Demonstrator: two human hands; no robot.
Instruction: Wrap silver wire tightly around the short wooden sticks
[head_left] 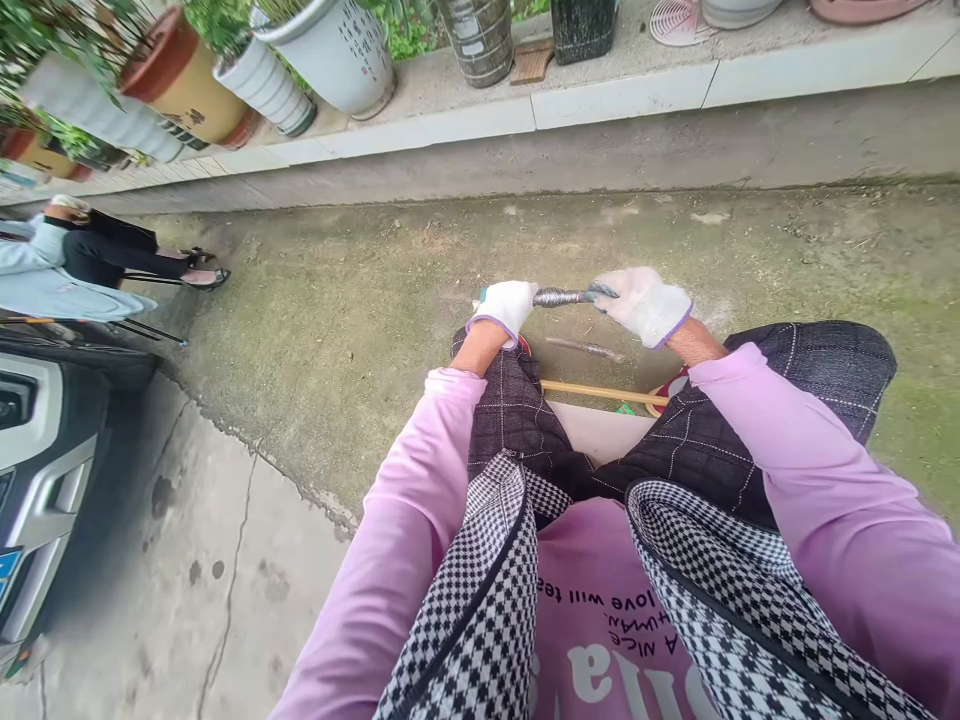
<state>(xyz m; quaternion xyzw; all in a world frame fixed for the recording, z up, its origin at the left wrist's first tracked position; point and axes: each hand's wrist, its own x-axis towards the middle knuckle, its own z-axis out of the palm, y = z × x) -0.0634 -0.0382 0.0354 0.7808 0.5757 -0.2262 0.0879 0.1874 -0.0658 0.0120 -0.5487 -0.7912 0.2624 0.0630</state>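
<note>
Both of my hands wear white gloves with purple cuffs. A short rod with a silvery, wire-like winding (557, 298) stretches level between them, above the ground. My left hand (508, 306) is closed around its left end, and a pale tip shows past the glove. At the other end, my right hand (643, 303) grips with its fingers pinched together; grey shows at the fingertips. Beneath my hands, a thin rod with a similar silvery part (589, 347) lies on the ground. Closer to me, a light wooden stick (604, 391) spans the gap between my legs.
Potted plants stand along a tiled ledge (465, 128) ahead, among them a white pot (334, 60). To the left, a seated person (112, 245) has their legs stretched out. The front of a car (52, 480) juts in at lower left. Mossy concrete (337, 300) surrounds me.
</note>
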